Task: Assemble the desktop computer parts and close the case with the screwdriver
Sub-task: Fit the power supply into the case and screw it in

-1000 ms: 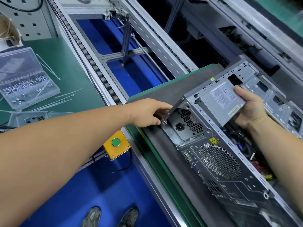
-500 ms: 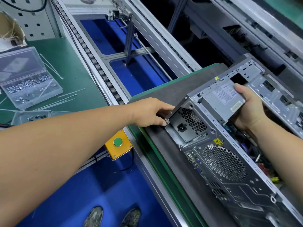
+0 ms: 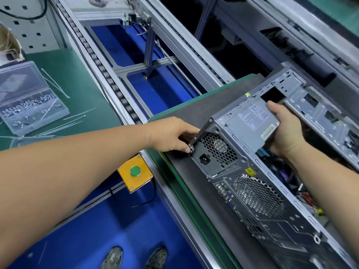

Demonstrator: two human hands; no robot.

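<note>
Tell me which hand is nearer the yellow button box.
Left. The left hand is at the case's rear corner, just above the yellow button box; the right hand holds the power supply, farther right.

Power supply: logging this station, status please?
Left hand pinches screw at case rear. Right hand grips power supply, seated in top corner. Nothing in the way.

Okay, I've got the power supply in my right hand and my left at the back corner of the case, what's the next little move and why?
Probably ease the power supply flush against the rear panel. Your right hand grips its inner end while your left hand pinches at the case corner beside its vent, and no screwdriver is in view for fastening.
</note>
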